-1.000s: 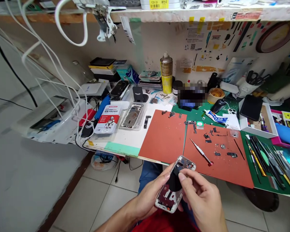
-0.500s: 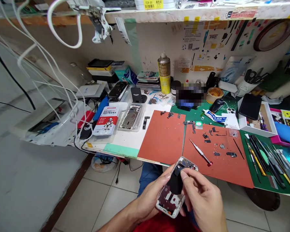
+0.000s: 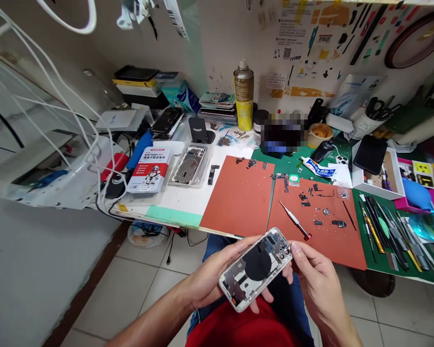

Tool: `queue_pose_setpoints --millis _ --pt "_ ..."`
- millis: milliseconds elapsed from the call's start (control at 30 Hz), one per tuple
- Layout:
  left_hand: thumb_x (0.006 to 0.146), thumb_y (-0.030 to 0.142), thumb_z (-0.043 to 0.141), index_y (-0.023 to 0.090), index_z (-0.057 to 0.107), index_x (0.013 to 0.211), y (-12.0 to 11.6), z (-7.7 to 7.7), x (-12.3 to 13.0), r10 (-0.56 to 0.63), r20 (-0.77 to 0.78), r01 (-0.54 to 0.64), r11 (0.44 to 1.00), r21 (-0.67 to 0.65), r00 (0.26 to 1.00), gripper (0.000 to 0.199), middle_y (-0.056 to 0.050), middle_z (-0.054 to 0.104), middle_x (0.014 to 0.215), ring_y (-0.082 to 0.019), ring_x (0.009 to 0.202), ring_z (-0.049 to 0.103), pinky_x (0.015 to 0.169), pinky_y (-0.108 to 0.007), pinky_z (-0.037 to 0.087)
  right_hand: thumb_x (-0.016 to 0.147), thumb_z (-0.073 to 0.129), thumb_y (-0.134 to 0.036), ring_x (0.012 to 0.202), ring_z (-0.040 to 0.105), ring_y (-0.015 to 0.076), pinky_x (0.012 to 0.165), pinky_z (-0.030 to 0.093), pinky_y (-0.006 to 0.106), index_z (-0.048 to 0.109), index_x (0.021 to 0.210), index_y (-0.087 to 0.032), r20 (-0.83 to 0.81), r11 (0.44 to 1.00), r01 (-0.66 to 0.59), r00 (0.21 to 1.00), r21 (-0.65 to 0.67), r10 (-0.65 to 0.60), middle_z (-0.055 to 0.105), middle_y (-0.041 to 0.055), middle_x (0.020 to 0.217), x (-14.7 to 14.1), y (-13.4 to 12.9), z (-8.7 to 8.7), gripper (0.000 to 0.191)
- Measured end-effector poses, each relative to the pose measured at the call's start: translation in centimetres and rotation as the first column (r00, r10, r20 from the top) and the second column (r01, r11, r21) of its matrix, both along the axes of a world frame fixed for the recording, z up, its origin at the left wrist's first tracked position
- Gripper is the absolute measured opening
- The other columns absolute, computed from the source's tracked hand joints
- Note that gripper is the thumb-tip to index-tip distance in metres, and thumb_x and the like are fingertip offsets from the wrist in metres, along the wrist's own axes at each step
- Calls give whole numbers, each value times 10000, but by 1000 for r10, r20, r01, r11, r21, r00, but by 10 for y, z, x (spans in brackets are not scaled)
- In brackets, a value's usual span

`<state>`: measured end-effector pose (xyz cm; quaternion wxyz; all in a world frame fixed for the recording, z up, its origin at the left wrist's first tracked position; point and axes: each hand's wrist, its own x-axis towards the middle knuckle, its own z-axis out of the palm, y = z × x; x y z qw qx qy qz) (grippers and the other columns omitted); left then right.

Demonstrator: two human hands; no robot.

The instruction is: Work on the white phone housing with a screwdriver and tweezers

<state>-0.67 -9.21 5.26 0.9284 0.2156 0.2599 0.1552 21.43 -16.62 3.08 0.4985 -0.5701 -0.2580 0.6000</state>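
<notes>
My left hand (image 3: 217, 274) is wrapped round the long side of an open phone housing (image 3: 240, 279), its fingers showing underneath. The housing is tilted over my lap, inner side up. A round black pad (image 3: 258, 264) lies flat in its middle, with camera openings at the upper right end. At that end my right hand (image 3: 313, 267) is closed, thumb and forefinger pinched at the corner of the housing. Small phone parts (image 3: 305, 200) lie on the brown mat (image 3: 238, 207) beyond, beside a screwdriver (image 3: 294, 219) with a red end.
A second phone housing (image 3: 188, 166) sits in a clear tray beside a battery box (image 3: 150, 168). Tweezers and other tools (image 3: 394, 231) lie at the right. A spray can (image 3: 243, 96) stands at the back. White cables (image 3: 58, 77) hang at the left.
My right hand has moved off the black pad to the upper right corner of the housing. The housing has turned clockwise and lies flatter. The head view has tilted down.
</notes>
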Motion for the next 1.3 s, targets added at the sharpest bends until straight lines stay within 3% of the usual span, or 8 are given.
queue_pose_setpoints --millis 167,367,500,600,933,1067,1200,1300 --pt "1100 615 513 260 463 1676 1 7 -4 16 -62 -14 1000 17 998 678 -194 747 1370 -352 990 833 802 -393 658 1020 649 -652 646 554 133 674 479 267 743 969 -186 33 1000 -9 999 26 8 620 -3 669 -4 2 -2 477" --pt "1037 705 600 242 384 1716 -9 2 12 62 -232 -64 998 2 971 850 -158 817 996 -292 746 803 685 -335 615 1010 626 -687 612 589 143 627 485 268 771 1028 -185 222 998 19 975 60 -32 657 7 675 -16 9 0 523" --pt "1010 602 702 269 427 1692 -11 -3 12 221 -312 -239 971 -19 924 807 -157 817 1094 -284 782 786 734 -361 630 951 695 -694 562 512 108 557 406 238 714 770 -196 496 974 210 839 87 -225 603 -5 622 0 -2 -2 530" --pt "945 536 770 238 530 1622 -7 -10 11 280 -343 -316 947 -53 897 777 -176 812 1181 -333 822 794 772 -426 650 927 683 -729 544 478 109 532 407 239 730 828 -202 619 945 312 725 94 -301 597 -13 636 26 -15 -6 539" --pt "940 672 693 161 682 1448 2 -22 28 190 -327 -248 957 -148 926 720 -191 809 1090 -343 817 771 667 -386 622 914 659 -749 654 582 161 639 455 267 790 911 -221 839 876 464 419 131 -346 721 35 773 102 -30 -11 544" --pt "922 578 742 170 628 1509 4 -13 34 231 -344 -292 947 -136 910 723 -205 803 1199 -374 886 796 745 -440 654 942 650 -740 540 409 130 565 366 275 740 782 -229 853 890 437 406 133 -327 577 -17 602 106 -25 -1 543" --pt "920 494 780 282 401 1679 5 -8 40 315 -381 -360 932 -50 869 874 -195 808 1222 -398 876 816 761 -507 665 960 653 -711 633 549 153 631 440 281 791 913 -231 834 925 355 462 137 -301 723 39 814 90 -22 0 501" --pt "918 511 789 257 366 1694 7 -11 43 343 -393 -390 920 -43 853 919 -223 809 1206 -426 876 821 751 -527 671 981 633 -697 631 549 157 614 437 288 796 920 -231 821 932 337 488 134 -295 731 54 842 76 -24 -4 498"
